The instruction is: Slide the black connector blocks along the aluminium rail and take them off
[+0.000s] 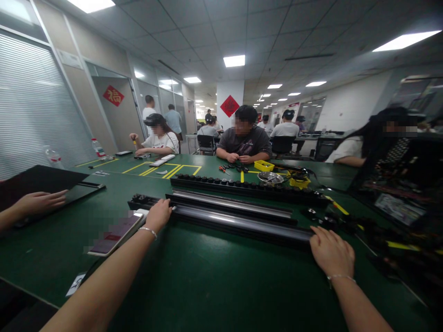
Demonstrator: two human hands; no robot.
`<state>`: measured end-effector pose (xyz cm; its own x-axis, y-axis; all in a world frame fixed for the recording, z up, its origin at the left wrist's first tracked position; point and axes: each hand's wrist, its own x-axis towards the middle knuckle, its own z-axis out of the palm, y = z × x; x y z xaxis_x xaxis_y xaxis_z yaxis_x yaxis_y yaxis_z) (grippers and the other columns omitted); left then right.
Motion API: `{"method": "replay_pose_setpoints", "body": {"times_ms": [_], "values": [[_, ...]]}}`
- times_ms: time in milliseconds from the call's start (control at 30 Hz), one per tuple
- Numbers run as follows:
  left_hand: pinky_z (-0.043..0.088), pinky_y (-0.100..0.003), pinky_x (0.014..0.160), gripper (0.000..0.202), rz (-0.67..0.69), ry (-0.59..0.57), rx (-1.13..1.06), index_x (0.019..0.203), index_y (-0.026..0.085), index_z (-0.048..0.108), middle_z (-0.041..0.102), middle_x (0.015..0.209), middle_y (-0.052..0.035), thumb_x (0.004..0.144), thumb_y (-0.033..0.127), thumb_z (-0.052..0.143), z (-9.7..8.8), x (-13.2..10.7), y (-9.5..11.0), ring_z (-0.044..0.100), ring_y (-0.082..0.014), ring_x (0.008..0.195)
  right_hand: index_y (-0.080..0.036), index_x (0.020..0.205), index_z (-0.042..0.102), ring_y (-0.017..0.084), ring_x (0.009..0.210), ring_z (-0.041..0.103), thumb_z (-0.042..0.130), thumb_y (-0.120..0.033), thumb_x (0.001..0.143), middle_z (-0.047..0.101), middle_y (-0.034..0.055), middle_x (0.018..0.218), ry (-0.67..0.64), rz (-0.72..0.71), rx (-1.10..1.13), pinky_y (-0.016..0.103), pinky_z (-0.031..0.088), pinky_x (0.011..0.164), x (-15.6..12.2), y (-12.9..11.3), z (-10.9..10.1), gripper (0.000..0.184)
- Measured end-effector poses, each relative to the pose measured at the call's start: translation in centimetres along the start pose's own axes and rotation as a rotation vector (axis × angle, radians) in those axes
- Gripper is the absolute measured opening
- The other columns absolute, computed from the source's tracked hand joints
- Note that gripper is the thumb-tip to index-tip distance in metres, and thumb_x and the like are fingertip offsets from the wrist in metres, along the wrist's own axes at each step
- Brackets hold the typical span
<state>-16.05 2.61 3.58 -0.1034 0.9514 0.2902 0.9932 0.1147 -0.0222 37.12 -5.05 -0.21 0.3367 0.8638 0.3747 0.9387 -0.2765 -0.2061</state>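
Note:
A long dark bar with a shiny grey upper face (238, 223) lies crosswise on the green table in front of me. My left hand (160, 216) is closed over its left end, fingers bent around the edge. At the opposite end, my right hand (332, 251) grips the bar from above, thumb side hidden. Just behind it rests a second, similar bar with a silvery strip (231, 203). Farther back runs a long black rail with a row of small black parts (249, 186). A piece with black knobs (140, 199) shows left of my left hand.
A phone (117, 233) lies beside my left forearm. Another person's hand (43, 203) rests by a black panel (38, 186). Beyond the rails are a metal bowl (270, 178), a yellow tray (263, 166) and pliers (224, 170). Cables and a dark open case (398, 184) crowd the right.

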Motion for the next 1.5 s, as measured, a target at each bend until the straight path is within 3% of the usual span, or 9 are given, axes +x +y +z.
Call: {"method": "replay_pose_setpoints", "body": {"times_ms": [633,1000,1500], "values": [[0.039,-0.032,0.096,0.041,0.016,0.06,-0.086,0.125,0.01,0.048,0.055,0.12,-0.0135,0.087,0.024,0.038,0.3,-0.7,0.2,0.053,-0.0225,0.109,-0.02,0.121,0.057,0.029,0.12,0.043,0.027,-0.033,0.085,0.054,0.0068,0.127,0.038,-0.008,-0.018,0.05,0.03,0.099,0.1,-0.1,-0.1,0.048],[0.042,-0.03,0.092,0.04,0.093,0.111,-0.122,0.123,0.012,0.049,0.057,0.116,-0.0115,0.086,0.018,0.039,0.2,-1.8,2.3,0.053,-0.0208,0.109,-0.02,0.124,0.054,0.029,0.122,0.041,0.025,-0.037,0.086,0.054,0.0071,0.128,0.008,0.006,-0.002,0.052,0.027,0.1,0.2,0.4,0.3,0.051],[0.044,-0.029,0.09,0.041,0.079,0.145,-0.144,0.125,0.011,0.049,0.057,0.118,-0.0117,0.086,0.02,0.038,0.3,-2.5,3.6,0.056,-0.0206,0.107,-0.021,0.123,0.055,0.029,0.121,0.041,0.026,-0.038,0.086,0.054,0.0067,0.128,-0.006,0.017,0.014,0.053,0.028,0.1,0.2,0.1,0.0,0.05]]}}
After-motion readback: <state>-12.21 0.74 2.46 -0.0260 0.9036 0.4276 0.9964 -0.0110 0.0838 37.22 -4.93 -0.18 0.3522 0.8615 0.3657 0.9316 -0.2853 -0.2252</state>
